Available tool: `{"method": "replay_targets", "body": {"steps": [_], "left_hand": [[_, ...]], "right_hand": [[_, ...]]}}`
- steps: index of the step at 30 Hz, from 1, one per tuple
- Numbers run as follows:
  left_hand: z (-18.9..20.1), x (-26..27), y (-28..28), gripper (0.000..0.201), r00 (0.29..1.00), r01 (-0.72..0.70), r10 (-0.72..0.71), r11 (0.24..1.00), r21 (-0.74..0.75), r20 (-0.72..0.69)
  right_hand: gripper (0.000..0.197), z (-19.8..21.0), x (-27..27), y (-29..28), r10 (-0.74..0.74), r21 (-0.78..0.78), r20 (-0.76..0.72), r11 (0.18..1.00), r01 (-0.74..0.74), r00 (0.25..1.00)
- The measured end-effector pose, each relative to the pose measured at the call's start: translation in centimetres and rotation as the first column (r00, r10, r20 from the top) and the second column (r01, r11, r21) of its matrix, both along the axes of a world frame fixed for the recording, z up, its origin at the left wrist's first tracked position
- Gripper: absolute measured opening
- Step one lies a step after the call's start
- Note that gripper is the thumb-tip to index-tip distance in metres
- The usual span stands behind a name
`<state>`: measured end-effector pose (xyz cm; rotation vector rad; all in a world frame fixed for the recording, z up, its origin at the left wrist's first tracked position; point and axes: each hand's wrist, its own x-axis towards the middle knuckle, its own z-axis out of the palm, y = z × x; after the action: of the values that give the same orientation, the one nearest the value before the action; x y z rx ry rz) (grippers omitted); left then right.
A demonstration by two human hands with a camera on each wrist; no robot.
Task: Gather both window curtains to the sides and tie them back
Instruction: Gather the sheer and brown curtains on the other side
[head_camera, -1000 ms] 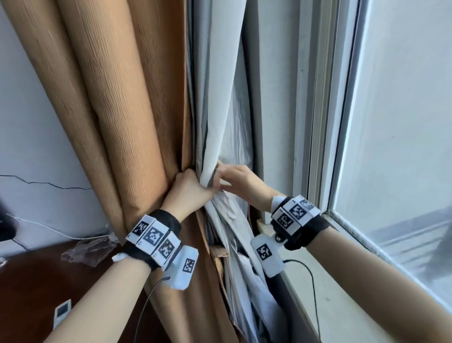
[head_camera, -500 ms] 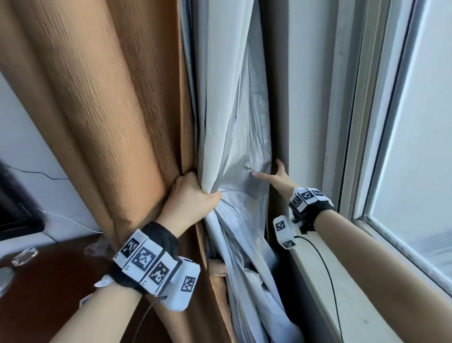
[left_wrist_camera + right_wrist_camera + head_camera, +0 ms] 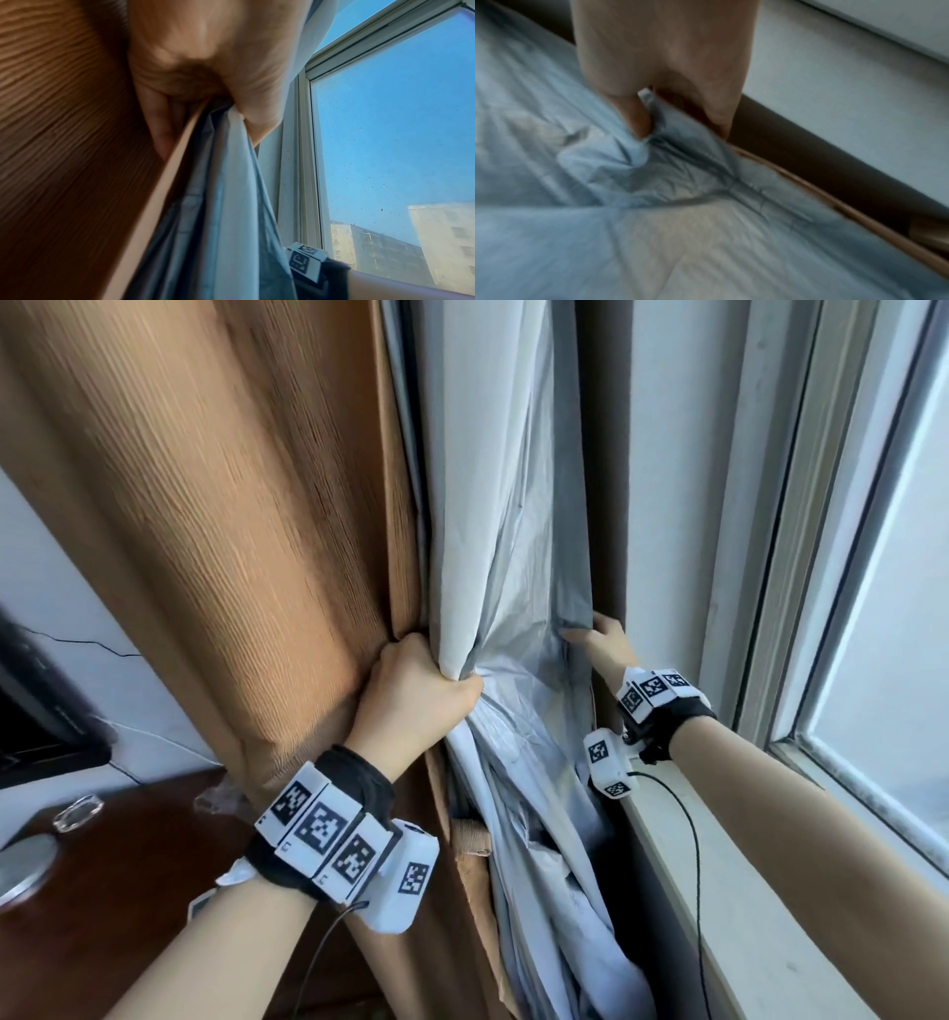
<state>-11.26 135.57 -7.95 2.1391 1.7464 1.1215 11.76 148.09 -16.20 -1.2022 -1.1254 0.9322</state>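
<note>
Curtain [image 3: 231, 516] bunched in left hand [image 3: 416, 695], fingers clenched round folds; lining edge [image 3: 567, 629] pinched by right hand [image 3: 606, 644]. Untied yet; no tie-back visible.

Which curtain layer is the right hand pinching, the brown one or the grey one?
The grey lining: the right hand pinches its edge by the wall; the brown curtain hangs left.
</note>
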Motion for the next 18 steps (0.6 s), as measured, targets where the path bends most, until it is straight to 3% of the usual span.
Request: {"method": "replay_targets", "body": {"steps": [3, 7, 14, 18], "left_hand": [[0.2, 1.1, -0.6, 0.027, 0.997, -0.078, 0.078, 0.997, 0.020, 0.017], [0.7, 2.6, -1.5, 0.029, 0.988, -0.152, 0.152, 0.988, -0.005, 0.030], [0.6, 3.5, -1.3, 0.037, 0.993, -0.081, 0.088, 0.994, -0.078, 0.082], [0.7, 3.4, -1.5, 0.043, 0.999, -0.031, 0.036, 0.991, -0.130, 0.041]], "right_hand": [[0.013, 0.9, -0.6, -3.3, -0.033, 0.022, -0.012, 0.999, 0.033, 0.999], [0.029, 1.5, -1.2, -8.3, -0.093, 0.101, 0.134, 0.992, 0.079, 0.987], [0.033, 3.2, -2.4, -14.5, 0.018, 0.131, 0.345, 0.989, -0.067, 0.938], [0.038, 4.4, -3.2, -17.2, 0.023, 0.180, 0.423, 0.978, -0.109, 0.906]]}}
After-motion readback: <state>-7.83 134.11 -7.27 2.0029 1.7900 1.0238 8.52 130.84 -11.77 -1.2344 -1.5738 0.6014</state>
